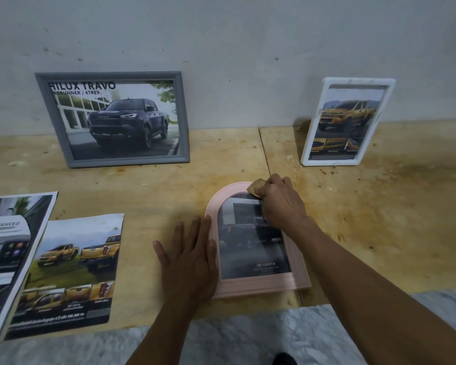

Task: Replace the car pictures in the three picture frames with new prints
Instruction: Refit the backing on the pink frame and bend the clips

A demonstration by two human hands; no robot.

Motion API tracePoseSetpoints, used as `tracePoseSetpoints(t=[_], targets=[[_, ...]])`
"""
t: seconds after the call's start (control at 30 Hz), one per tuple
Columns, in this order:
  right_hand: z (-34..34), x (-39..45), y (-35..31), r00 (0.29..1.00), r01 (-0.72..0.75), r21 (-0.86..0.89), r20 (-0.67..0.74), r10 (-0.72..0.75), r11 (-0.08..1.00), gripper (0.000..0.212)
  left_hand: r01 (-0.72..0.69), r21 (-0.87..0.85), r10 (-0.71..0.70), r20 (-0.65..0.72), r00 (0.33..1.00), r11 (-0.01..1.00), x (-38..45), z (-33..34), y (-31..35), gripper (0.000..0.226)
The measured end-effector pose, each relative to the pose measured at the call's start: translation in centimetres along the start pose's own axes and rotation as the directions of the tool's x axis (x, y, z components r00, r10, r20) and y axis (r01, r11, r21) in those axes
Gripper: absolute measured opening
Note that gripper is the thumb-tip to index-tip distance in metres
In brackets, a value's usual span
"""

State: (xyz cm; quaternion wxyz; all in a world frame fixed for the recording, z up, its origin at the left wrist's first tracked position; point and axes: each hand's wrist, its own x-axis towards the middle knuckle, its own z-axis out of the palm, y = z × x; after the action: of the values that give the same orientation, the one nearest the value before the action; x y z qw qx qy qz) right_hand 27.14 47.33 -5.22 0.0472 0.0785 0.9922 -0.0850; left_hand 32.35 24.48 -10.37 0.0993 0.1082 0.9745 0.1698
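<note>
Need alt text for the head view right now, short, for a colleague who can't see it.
The right hand rubs a tan cloth on the arched top of a pink frame lying flat on a wooden surface; the left hand steadies its side. A grey frame and a white frame lean on the wall.

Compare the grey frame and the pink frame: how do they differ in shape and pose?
The grey frame is rectangular; the pink frame has an arched top. The grey frame stands leaning against the wall, while the pink frame lies flat on the table. No hand touches the grey frame; the left hand rests flat at the pink frame's edge and the right hand holds a cloth on it. Both hold a dark truck picture.
</note>
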Motion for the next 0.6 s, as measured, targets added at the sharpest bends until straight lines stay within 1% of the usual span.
tracePoseSetpoints(t=[0.1,0.27,0.33,0.4,0.47,0.53,0.6], targets=[[-0.5,-0.3,0.6,0.998,-0.055,0.0,-0.006,0.055,0.998,0.038,0.012,0.005,-0.012,0.01,1.0,1.0,0.0,-0.1,0.1,0.056],[-0.3,-1.8,0.7,0.996,-0.085,-0.132,-0.046,0.079,0.988,0.027,0.01,-0.015,-0.01,0.003,1.0,1.0,-0.1,-0.1,0.1,0.055],[-0.2,-2.4,0.5,0.994,-0.101,-0.138,-0.053,0.095,0.985,0.026,0.012,-0.014,-0.012,0.003,1.0,1.0,-0.1,-0.1,0.1,0.056],[-0.3,-3.2,0.6,0.99,-0.134,-0.067,-0.056,0.13,0.989,0.028,0.015,-0.005,-0.015,0.002,1.0,1.0,-0.1,-0.2,0.2,0.056],[-0.4,-4.7,1.1,0.979,-0.189,0.073,-0.063,0.194,0.979,0.032,0.016,-0.006,-0.016,0.0,1.0,1.0,-0.1,-0.2,0.3,0.057],[-0.3,-6.8,2.0,0.956,-0.252,0.216,-0.099,0.278,0.943,0.037,0.017,-0.009,-0.017,-0.001,1.0,1.0,-0.1,-0.2,0.4,0.057],[-0.2,-8.6,3.1,0.921,-0.311,0.295,-0.14,0.363,0.903,0.041,0.017,-0.019,-0.017,0.003,1.0,1.0,-0.1,-0.1,0.3,0.057]])
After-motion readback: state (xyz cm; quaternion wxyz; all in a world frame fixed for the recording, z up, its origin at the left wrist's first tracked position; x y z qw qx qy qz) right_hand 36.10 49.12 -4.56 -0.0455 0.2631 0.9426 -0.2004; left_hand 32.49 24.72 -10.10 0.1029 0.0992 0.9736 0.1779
